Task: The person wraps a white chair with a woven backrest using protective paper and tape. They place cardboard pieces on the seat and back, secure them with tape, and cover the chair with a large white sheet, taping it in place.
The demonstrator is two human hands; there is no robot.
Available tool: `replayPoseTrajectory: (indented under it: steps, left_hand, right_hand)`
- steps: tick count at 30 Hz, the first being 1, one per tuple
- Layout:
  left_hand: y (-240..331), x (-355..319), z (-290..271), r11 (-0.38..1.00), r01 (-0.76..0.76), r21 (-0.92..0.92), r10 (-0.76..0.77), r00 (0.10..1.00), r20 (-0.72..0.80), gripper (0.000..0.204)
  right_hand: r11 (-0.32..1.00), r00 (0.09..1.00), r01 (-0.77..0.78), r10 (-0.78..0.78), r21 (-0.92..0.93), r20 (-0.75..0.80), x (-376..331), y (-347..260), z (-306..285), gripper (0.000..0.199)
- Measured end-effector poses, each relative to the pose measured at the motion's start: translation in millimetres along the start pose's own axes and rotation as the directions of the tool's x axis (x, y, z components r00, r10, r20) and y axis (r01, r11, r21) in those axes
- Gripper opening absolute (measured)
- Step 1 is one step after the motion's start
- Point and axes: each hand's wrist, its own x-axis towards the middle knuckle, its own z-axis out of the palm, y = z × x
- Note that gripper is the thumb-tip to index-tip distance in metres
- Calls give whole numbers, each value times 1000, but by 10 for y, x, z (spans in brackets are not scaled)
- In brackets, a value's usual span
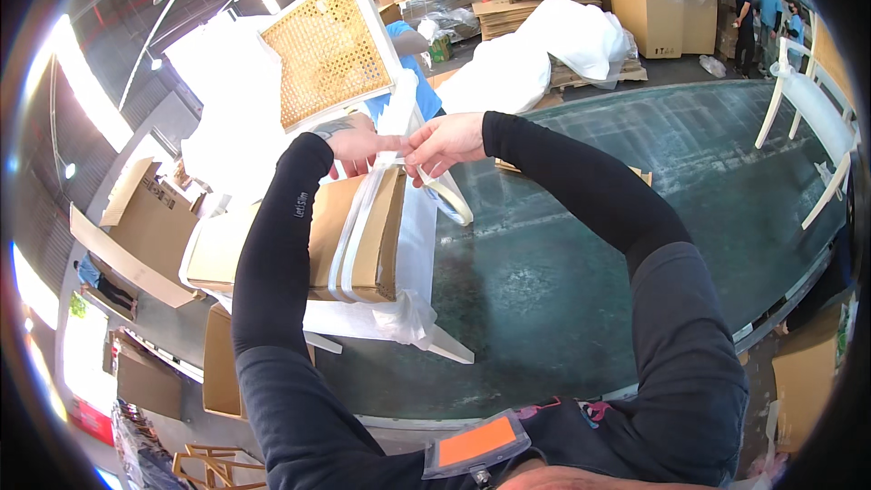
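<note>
A white chair with a woven cane back point(327, 59) stands in front of me, its seat and legs partly in white wrap point(417, 272). On the seat lies a brown cardboard box point(374, 259), with white strips point(356, 236) running across its top and down its near side. My left hand point(356, 141) and my right hand point(448, 140) meet above the box's far edge. Their fingers are closed and pinch a white strip point(390, 160) between them. Just below my right hand shows a pale curved piece point(451, 201); whether it is a tape roll or a chair part I cannot tell.
The green work surface point(544, 281) stretches to the right, where another white chair point(812, 100) stands. Behind the cane back is a person in blue point(419, 73). White-wrapped items point(499, 73) and stacked cartons point(649, 14) fill the back. Open cardboard point(154, 236) is at left.
</note>
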Motion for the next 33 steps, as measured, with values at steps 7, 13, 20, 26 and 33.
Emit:
replayPoseTrajectory:
  steps: [7,13,20,26,33]
  left_hand:
    - [-207,71,-33,998,-2,-60,9,993,118,69]
    - [-148,170,67,986,25,-162,-10,996,94,53]
    - [1,211,153,995,-31,-98,33,999,15,40]
    - [-208,153,296,997,-2,-82,-1,999,-32,49]
    - [-310,298,310,995,-63,80,76,981,-180,56]
  right_hand:
    - [994,997,69,-65,81,-44,133,56,152,23]
    - [970,980,59,-12,234,-196,170,186,233,20]
    - [999,963,-50,46,-11,-264,108,76,188,12]
    - [993,976,-50,71,106,-204,236,169,372,9]
    - [909,923,-268,146,-321,-356,112,1200,481,12]
